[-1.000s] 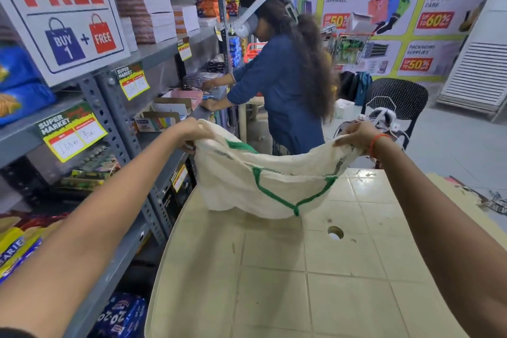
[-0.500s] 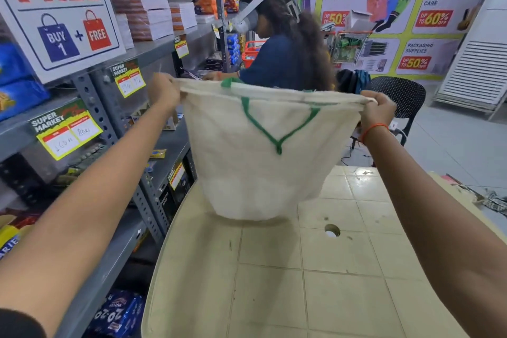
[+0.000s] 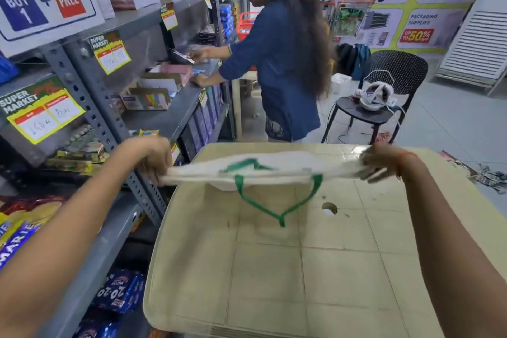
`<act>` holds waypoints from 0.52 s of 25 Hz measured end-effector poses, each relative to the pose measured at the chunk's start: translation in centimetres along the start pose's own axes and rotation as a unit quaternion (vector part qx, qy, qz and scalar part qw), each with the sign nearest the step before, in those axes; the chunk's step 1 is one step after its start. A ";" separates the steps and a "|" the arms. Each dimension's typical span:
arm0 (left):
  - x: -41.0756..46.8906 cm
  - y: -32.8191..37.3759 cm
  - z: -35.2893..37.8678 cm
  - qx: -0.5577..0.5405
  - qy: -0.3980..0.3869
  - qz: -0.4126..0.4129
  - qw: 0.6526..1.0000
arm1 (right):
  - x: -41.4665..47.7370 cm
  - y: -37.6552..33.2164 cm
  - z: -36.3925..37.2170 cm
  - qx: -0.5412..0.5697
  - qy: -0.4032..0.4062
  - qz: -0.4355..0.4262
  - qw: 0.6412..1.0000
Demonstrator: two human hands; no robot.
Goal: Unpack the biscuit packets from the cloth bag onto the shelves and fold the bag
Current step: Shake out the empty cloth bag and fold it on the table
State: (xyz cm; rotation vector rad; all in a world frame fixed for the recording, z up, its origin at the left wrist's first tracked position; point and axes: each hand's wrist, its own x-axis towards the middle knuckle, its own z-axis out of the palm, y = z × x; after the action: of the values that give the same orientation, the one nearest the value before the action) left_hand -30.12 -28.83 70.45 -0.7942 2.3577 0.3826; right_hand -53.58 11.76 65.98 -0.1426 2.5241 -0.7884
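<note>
The cream cloth bag with green handles is stretched flat and level above the far part of the beige plastic table. My left hand grips its left end and my right hand grips its right end; both are blurred by motion. One green handle hangs down in a loop under the bag. Biscuit packets lie on the grey shelves at my left, and more blue packets sit on a lower shelf.
Another person in blue stands past the table, reaching into the shelves. A black chair with a headset on it stands at the right. The table has a round hole. Price tags and a sign hang on the shelf posts.
The bag was held up high by its top edge; both hands have come down and it now lies stretched level just above the table.
</note>
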 end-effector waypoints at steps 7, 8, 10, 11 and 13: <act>5.7 -0.5 9.9 0.052 -0.310 -0.026 0.949 | 0.4 7.8 5.3 -0.035 -0.211 0.159 0.964; 6.2 -0.7 9.9 0.042 -0.313 -0.023 0.949 | 0.8 8.2 5.7 -0.025 -0.211 0.165 0.963; 7.4 -1.3 9.6 0.001 -0.297 -0.017 0.955 | 1.6 8.8 6.0 0.025 -0.207 0.167 0.964; 8.1 -1.6 9.3 -0.040 -0.280 -0.015 0.959 | 2.4 9.1 6.2 0.072 -0.198 0.168 0.963; 10.1 -2.2 8.7 -0.163 -0.225 -0.014 0.961 | 4.7 9.7 6.7 0.175 -0.156 0.165 0.958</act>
State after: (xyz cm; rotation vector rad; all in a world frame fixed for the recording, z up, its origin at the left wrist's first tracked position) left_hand -31.14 -31.20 57.13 -0.7881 1.8785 0.8588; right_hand -54.03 15.23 53.81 0.2485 2.0045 -0.9705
